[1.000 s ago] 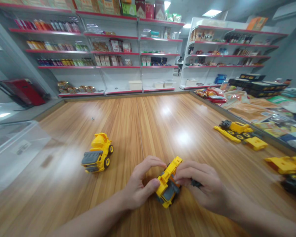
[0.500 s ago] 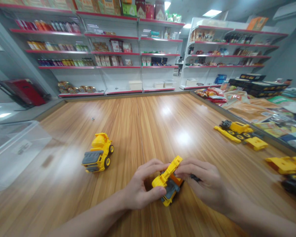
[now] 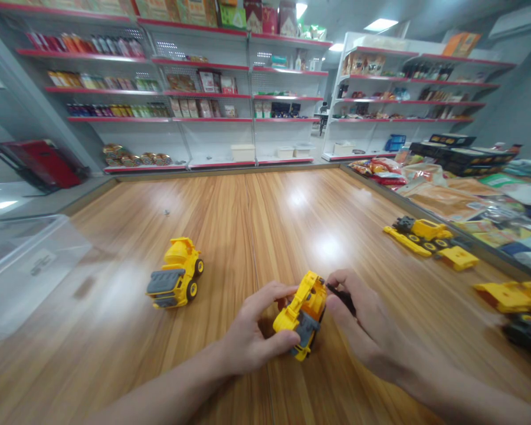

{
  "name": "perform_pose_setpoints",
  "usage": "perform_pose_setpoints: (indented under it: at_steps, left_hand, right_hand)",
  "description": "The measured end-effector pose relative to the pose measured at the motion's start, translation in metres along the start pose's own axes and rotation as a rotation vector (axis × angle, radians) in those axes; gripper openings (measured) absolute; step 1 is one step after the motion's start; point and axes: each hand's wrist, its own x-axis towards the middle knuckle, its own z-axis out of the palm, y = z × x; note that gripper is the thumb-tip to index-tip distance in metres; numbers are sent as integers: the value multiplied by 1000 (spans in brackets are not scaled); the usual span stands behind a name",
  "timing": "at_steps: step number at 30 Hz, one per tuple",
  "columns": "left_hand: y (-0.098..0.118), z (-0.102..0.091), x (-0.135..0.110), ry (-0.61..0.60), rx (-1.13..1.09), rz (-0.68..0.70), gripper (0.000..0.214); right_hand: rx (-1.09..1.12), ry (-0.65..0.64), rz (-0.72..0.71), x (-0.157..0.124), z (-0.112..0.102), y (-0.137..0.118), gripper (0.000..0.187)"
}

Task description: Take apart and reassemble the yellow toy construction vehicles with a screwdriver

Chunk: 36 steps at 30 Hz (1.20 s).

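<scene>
My left hand (image 3: 261, 330) grips a yellow and grey toy truck (image 3: 307, 321) from its left side, thumb near the cab and fingers behind. A yellow boom arm lies along the top of this truck. In my right hand (image 3: 367, 324), pinched between thumb and fingers, is a small black tool that looks like a screwdriver (image 3: 343, 298). Its thin end points at the truck's rear right side; whether it touches cannot be made out. To the left stands a yellow toy cement mixer truck (image 3: 174, 274) on its wheels, facing me.
Toy truck parts, including a yellow chassis (image 3: 425, 231), a yellow block (image 3: 458, 258) and a yellow and black piece (image 3: 520, 298), lie at the right. A clear plastic bin (image 3: 35, 265) stands at the left. Packaged goods (image 3: 446, 198) line the right edge; stocked shelves stand behind.
My right hand has drawn slightly back from the truck, showing the black tool and more of the truck's side. The truck has turned a little in my left hand.
</scene>
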Motion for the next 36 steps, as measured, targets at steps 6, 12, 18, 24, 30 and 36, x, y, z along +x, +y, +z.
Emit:
perform_pose_setpoints:
  at_steps: [6,12,18,24,30,36]
  left_hand:
    - [-5,0,-4,51,-12,-82,53]
    - [-6,2,-2,50,-28,-14,58]
    - [-6,3,1,44,-82,18,58]
    - [-3,3,2,31,-133,12,55]
    - [-1,4,2,39,-177,5,48]
    - [-3,5,2,30,-213,6,50]
  right_hand:
    - [-41,-72,-121,3,0,0,10]
    - [-71,-25,-176,0,6,6,17]
    - [-75,-2,-204,-1,5,6,23]
    - [-169,34,-241,-2,4,10,30]
    - [-397,57,-351,-4,-4,8,37]
    - [-464,18,-386,-3,-8,2,37]
